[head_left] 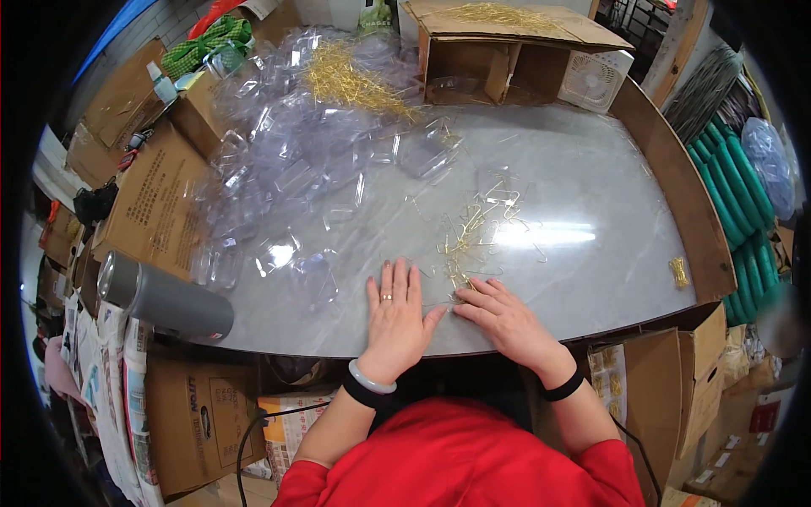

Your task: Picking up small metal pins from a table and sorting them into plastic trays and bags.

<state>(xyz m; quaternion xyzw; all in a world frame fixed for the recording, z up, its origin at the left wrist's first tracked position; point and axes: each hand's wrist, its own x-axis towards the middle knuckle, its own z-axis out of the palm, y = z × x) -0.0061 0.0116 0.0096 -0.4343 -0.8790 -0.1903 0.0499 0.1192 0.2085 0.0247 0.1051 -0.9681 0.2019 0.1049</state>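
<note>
Your left hand (395,325) lies palm down near the table's near edge, fingers extended toward the far side, thumb spread right; it is unclosed, with no object enclosed in it. Your right hand (504,321) lies just to its right, palm down, fingers angled far and left, their tips close to your left thumb; whether they pinch a wire cannot be told at this scale. The loose gold-coloured bent wire hooks (463,245) lie on the glossy grey marbled tabletop (591,296), strewn from your right fingertips toward the far side. Far left of your hands: a large pile of clear plastic packaging shells (296,160), topped by a heap of gold-coloured wires (346,76). Near the right edge: a small gold-coloured wire bundle (678,272). Left, near: a dark grey cylindrical flask (177,302), lying tilted. Writing noted: dark printed lines on the upright brown cardboard panel (156,207) at left; blue lettering and dark markings on the brown cardboard carton (203,422) below the table's near left.
</note>
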